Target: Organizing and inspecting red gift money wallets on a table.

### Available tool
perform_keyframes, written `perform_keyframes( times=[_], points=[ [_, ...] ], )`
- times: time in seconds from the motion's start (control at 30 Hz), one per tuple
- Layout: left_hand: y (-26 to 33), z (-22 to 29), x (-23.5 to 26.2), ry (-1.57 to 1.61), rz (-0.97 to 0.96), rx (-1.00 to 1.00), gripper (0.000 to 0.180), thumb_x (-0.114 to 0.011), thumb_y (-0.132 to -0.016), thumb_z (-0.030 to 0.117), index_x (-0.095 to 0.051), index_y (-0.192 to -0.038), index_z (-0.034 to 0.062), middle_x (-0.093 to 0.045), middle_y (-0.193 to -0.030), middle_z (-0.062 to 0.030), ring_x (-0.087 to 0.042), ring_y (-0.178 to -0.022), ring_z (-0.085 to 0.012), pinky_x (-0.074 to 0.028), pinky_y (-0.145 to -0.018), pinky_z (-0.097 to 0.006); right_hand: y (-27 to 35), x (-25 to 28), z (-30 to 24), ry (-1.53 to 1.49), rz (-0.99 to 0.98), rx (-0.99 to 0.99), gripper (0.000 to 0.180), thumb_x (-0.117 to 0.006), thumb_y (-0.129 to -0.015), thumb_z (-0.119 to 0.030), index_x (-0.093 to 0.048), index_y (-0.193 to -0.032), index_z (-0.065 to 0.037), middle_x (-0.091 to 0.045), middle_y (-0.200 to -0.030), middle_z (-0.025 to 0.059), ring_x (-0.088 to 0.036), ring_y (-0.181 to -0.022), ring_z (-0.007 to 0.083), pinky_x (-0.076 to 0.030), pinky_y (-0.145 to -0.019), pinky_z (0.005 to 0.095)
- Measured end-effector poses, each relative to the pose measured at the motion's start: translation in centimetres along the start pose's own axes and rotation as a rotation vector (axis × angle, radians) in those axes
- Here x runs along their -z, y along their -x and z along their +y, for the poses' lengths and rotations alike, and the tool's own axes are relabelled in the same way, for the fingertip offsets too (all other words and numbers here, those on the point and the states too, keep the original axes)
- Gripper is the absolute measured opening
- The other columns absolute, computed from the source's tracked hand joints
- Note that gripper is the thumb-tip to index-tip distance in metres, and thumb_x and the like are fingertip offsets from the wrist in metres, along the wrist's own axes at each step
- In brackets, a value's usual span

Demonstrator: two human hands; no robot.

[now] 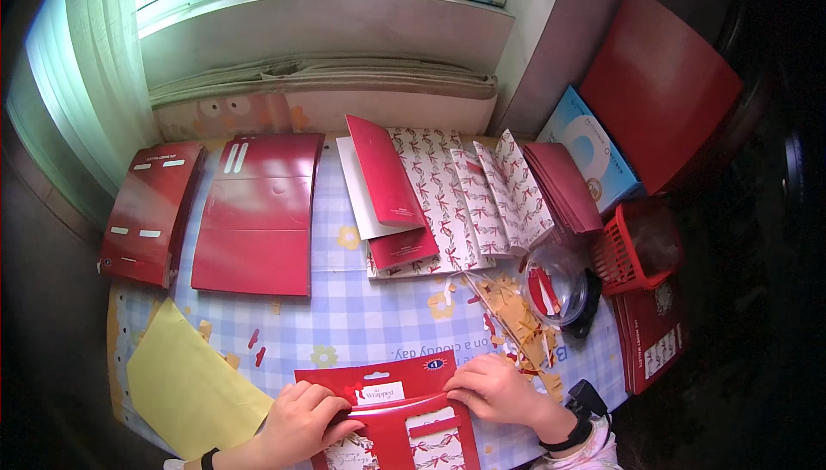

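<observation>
- Our left hand (301, 423) and right hand (495, 388) have fingers pinching a glossy red card box (391, 418), folded flat.
- Yellow paper sheet (185, 384) lies beside it on the checkered counter (361, 315).

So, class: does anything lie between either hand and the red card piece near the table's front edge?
Nothing visible does. The left hand and the right hand both rest directly on the red card piece.

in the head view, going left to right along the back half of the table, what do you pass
stack of red die-cut card → large flat red card sheets → open red folder → bow-patterned sheets → dark red card stack → blue and white box → red plastic basket
</observation>
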State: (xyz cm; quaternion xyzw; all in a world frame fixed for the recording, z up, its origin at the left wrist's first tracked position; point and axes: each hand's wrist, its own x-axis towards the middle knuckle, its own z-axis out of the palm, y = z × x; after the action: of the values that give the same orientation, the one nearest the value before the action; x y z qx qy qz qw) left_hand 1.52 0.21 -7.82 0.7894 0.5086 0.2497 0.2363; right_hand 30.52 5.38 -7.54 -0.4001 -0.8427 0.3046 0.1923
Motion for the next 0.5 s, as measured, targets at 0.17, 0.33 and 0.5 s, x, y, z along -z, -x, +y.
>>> perform_keyframes(
  times=[0.17,0.33,0.5],
  points=[
    [0.0,0.3,0.2,0.01,0.003,0.002,0.024,-0.074,-0.072,0.022,-0.061,-0.088,0.0086,-0.057,-0.087,-0.01,-0.056,-0.082,-0.0313,-0.046,-0.073,-0.04,-0.3,-1.3,-0.5,0.001,0.061,0.065,0.015,-0.069,-0.081,-0.019,-0.066,-0.086,-0.006,-0.062,-0.086,0.0078,-0.058,-0.08,0.0254,-0.046,-0.073,0.0351],
    [-0.2,0.5,0.1,0.037,0.012,0.04,0.022,-0.073,-0.073,0.02,-0.061,-0.088,0.0083,-0.058,-0.087,-0.0103,-0.056,-0.083,-0.0309,-0.047,-0.074,-0.039,-0.6,-2.2,-1.1,-0.001,0.087,0.074,0.018,-0.07,-0.081,-0.024,-0.065,-0.086,-0.007,-0.061,-0.087,0.006,-0.058,-0.081,0.0238,-0.045,-0.072,0.0345],
    [-0.3,0.6,0.0,0.025,0.015,0.042,0.022,-0.073,-0.073,0.02,-0.061,-0.086,0.0083,-0.058,-0.086,-0.0101,-0.056,-0.082,-0.0306,-0.046,-0.073,-0.039,-0.8,-2.4,-1.5,0.069,0.079,0.07,0.02,-0.069,-0.081,-0.027,-0.064,-0.086,-0.009,-0.062,-0.086,0.0043,-0.058,-0.08,0.0217,-0.043,-0.07,0.0333]
  ],
)
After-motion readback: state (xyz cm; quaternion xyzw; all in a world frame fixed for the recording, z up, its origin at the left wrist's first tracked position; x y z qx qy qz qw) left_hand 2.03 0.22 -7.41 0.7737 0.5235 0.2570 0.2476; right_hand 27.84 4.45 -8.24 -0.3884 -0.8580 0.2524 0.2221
